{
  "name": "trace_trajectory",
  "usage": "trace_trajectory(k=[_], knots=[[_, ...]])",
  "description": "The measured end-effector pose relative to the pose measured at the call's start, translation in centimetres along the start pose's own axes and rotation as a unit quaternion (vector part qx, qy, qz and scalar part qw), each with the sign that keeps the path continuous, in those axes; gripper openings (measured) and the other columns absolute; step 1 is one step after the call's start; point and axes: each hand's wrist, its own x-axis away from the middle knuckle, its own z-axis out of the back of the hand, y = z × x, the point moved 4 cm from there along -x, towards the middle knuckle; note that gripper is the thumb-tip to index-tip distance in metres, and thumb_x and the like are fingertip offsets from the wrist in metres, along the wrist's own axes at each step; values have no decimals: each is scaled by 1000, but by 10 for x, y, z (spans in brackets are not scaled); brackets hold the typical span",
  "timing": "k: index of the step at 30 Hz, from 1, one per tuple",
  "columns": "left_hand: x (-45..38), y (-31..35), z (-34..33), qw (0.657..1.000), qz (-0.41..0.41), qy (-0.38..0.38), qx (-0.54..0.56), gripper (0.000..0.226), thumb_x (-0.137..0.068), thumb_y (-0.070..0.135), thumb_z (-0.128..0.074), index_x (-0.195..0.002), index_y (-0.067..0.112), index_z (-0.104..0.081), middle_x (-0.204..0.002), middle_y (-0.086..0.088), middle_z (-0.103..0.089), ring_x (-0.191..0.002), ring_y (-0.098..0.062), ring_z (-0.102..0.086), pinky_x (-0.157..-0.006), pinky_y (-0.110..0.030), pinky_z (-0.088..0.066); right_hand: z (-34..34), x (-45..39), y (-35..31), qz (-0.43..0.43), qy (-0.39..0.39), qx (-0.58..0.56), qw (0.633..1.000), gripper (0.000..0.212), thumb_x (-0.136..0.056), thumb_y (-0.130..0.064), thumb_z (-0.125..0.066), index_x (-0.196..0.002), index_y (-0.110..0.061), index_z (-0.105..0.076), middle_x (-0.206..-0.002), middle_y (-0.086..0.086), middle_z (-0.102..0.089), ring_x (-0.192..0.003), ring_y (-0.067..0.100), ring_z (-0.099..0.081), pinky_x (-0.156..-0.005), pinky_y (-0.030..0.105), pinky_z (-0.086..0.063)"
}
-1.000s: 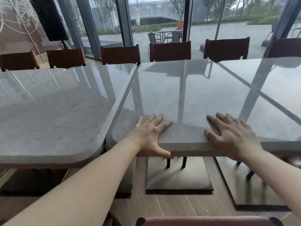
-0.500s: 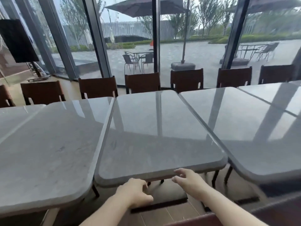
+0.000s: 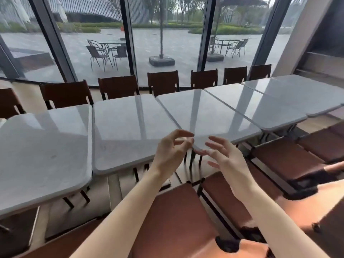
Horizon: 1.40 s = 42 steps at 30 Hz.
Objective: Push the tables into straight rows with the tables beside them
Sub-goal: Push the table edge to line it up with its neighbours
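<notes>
A row of grey marble-topped tables runs from left to far right. The table in front of me (image 3: 128, 131) stands edge to edge with the big left table (image 3: 42, 151) and the table to its right (image 3: 208, 116). Two more tables (image 3: 249, 103) (image 3: 301, 90) continue the row. My left hand (image 3: 171, 151) and my right hand (image 3: 223, 157) hang in the air in front of the near corner where two tables meet. Both have loosely spread fingers and hold nothing. Neither touches a table.
Brown chairs (image 3: 162, 81) line the far side of the tables along the glass wall. More brown chair seats (image 3: 178, 216) stand close in front of me and to the right (image 3: 290, 161). Outside the window are patio chairs and umbrella bases.
My hands have come off the table's front edge and risen into the air. The view has pulled back and swung right, so more tables of the row show.
</notes>
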Motion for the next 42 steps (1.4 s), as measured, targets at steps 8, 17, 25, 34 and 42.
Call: trace_trajectory(k=[8, 17, 25, 34, 42], knots=[[83, 73, -45, 993, -77, -64, 58, 14, -98, 21, -67, -110, 24, -71, -101, 8, -77, -100, -1, -69, -78, -8, -47, 81, 114, -46, 15, 85, -6, 996, 30, -97, -14, -64, -122, -32, -67, -119, -9, -73, -112, 7, -69, -96, 38, -57], [100, 82, -99, 992, -62, -106, 0, 12, -97, 22, -65, -102, 30, -73, -92, 14, -78, -93, 4, -69, -77, -15, -47, 142, 163, -51, 16, 121, 2, 993, 22, -98, -16, -62, -115, -27, -72, -112, -13, -75, -111, 8, -69, -95, 38, -58], [84, 88, -153, 994, -46, -98, -30, 11, -97, 21, -66, -99, 26, -75, -94, 8, -79, -91, -3, -72, -83, -26, -52, 191, 139, -48, 15, 75, 13, 997, 20, -100, -14, -60, -112, -22, -74, -109, -10, -76, -106, 8, -71, -95, 38, -58], [43, 115, -255, 994, -65, -76, -47, 13, -98, 19, -64, -102, 22, -75, -95, 3, -78, -86, 0, -72, -70, -8, -48, 286, 87, -46, 23, 39, 5, 999, 19, -99, -11, -60, -107, -19, -76, -104, -7, -77, -102, 8, -73, -95, 38, -58], [1, 123, -356, 994, -85, -51, -49, 10, -97, 16, -65, -99, 18, -75, -97, 3, -78, -90, -6, -72, -70, -9, -48, 375, 44, -38, 45, -6, 32, 998, 21, -98, -13, -63, -103, -26, -78, -106, -7, -77, -107, 8, -71, -93, 34, -57]])
